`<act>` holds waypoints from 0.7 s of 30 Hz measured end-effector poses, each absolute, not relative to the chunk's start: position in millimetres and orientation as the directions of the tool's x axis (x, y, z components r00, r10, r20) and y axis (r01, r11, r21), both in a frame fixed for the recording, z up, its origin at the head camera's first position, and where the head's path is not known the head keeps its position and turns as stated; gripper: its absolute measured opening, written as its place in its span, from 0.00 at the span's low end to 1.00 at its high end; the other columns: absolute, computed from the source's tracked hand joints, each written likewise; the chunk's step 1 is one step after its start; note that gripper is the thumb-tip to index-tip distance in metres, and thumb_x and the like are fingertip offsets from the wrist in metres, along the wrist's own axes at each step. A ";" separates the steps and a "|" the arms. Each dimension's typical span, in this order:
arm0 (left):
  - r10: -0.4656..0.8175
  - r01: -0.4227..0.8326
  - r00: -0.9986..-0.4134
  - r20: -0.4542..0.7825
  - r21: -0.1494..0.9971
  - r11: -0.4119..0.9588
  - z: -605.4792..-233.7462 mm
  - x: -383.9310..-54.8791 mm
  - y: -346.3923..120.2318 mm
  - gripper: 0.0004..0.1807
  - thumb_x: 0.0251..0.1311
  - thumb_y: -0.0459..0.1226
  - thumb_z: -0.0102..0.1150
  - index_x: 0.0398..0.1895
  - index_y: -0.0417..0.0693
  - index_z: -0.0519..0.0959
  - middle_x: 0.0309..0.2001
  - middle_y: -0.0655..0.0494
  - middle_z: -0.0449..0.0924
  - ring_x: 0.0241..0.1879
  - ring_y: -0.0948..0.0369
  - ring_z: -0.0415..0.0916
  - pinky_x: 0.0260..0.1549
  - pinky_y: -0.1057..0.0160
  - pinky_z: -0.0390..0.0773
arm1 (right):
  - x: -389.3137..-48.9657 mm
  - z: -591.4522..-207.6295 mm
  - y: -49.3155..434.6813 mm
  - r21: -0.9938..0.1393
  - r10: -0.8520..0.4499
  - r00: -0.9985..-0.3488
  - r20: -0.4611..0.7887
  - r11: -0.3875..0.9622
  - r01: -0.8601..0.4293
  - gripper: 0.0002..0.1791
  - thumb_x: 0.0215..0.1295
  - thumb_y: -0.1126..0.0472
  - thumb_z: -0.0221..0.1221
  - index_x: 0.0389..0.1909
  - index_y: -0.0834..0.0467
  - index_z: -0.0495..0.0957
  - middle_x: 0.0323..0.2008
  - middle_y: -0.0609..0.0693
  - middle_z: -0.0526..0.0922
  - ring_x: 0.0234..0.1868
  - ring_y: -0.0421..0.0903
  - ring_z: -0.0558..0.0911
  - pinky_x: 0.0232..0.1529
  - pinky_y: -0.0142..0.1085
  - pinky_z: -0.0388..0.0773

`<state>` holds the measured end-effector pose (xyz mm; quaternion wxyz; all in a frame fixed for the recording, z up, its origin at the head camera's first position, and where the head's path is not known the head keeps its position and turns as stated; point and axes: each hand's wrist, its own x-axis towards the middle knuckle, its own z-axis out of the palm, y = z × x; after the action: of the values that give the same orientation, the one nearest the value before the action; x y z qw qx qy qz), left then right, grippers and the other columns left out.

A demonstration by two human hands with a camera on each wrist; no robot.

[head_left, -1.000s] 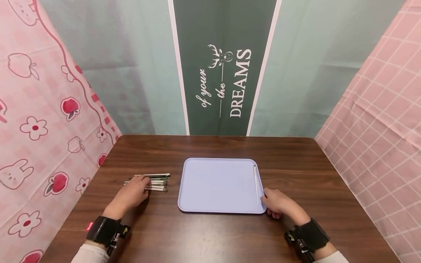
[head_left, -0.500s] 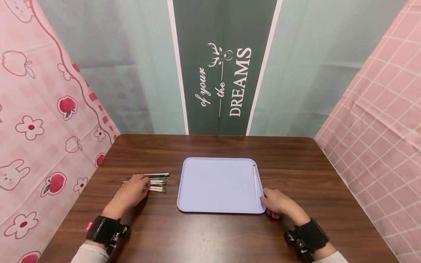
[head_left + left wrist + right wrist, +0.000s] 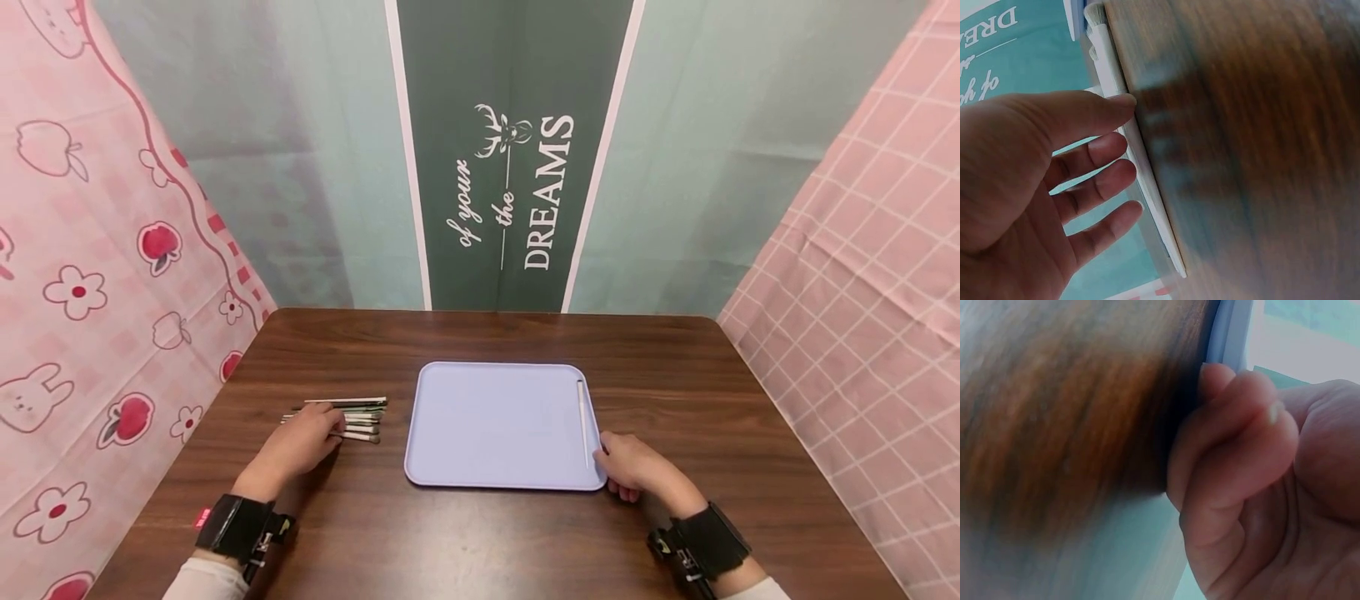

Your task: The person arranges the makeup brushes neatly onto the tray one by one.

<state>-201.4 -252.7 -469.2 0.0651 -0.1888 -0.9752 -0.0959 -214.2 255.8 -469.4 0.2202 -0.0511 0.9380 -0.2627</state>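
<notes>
At the left of the head view lies a row of several slim makeup brushes, bristles pointing right. My left hand is over their handles. In the left wrist view its thumb and fingertips meet the nearest makeup brush, which has a white handle and greyish bristles; the index finger is mostly hidden. A lilac tray lies at the middle of the table, with a single white brush along its right side. My right hand grips the tray's right front edge, fingers curled in the right wrist view.
The brown wooden table carries the tray and the brushes. A green curtain with lettering hangs behind it. Pink patterned cloths stand at the left and right sides.
The nearest brush has shifted slightly toward me, apart from the others, with my left hand at it. My right hand and the tray stay in place.
</notes>
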 end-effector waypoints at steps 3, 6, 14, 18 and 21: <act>0.375 0.399 -0.913 0.159 0.166 0.902 -468.7 -202.3 -253.3 0.12 0.55 0.31 0.72 0.28 0.52 0.76 0.30 0.61 0.72 0.35 0.60 0.73 0.33 0.56 0.75 | -213.8 -470.0 256.2 -0.522 -0.216 -0.898 -0.384 0.853 0.018 0.07 0.72 0.64 0.50 0.32 0.60 0.69 0.19 0.54 0.76 0.14 0.47 0.76 0.15 0.37 0.75; 0.393 0.418 -0.906 0.160 0.177 0.891 -467.2 -202.2 -254.3 0.11 0.56 0.32 0.72 0.30 0.52 0.77 0.31 0.62 0.74 0.35 0.60 0.73 0.35 0.56 0.75 | -213.8 -469.9 255.8 -0.520 -0.213 -0.898 -0.384 0.854 0.020 0.07 0.72 0.64 0.50 0.32 0.60 0.69 0.19 0.54 0.76 0.14 0.47 0.75 0.15 0.37 0.74; 0.426 0.454 -0.889 0.166 0.210 0.866 -466.4 -201.6 -258.0 0.09 0.58 0.34 0.70 0.31 0.54 0.79 0.32 0.63 0.74 0.35 0.62 0.72 0.35 0.57 0.75 | -214.3 -470.2 254.9 -0.506 -0.210 -0.897 -0.389 0.863 0.017 0.08 0.73 0.64 0.50 0.32 0.59 0.69 0.19 0.54 0.76 0.14 0.46 0.76 0.15 0.36 0.74; 0.438 0.467 -0.883 0.169 0.216 0.857 -467.8 -202.9 -259.0 0.09 0.59 0.34 0.70 0.30 0.55 0.78 0.32 0.64 0.73 0.35 0.64 0.72 0.34 0.59 0.75 | -214.2 -470.2 255.5 -0.506 -0.207 -0.897 -0.390 0.863 0.021 0.07 0.73 0.63 0.50 0.32 0.59 0.70 0.19 0.54 0.76 0.14 0.47 0.76 0.15 0.37 0.75; 0.448 0.478 -0.876 0.178 0.207 0.854 -469.1 -203.4 -259.3 0.09 0.59 0.33 0.70 0.30 0.54 0.77 0.31 0.65 0.72 0.34 0.65 0.72 0.34 0.60 0.75 | -214.3 -470.6 256.2 -0.505 -0.208 -0.897 -0.389 0.863 0.019 0.07 0.73 0.63 0.50 0.33 0.59 0.69 0.19 0.54 0.76 0.15 0.47 0.76 0.15 0.36 0.74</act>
<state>-203.4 -259.3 -469.1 0.0620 -0.2409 -0.9607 -0.1230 -214.3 256.2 -470.6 0.2209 -0.0505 0.9395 -0.2570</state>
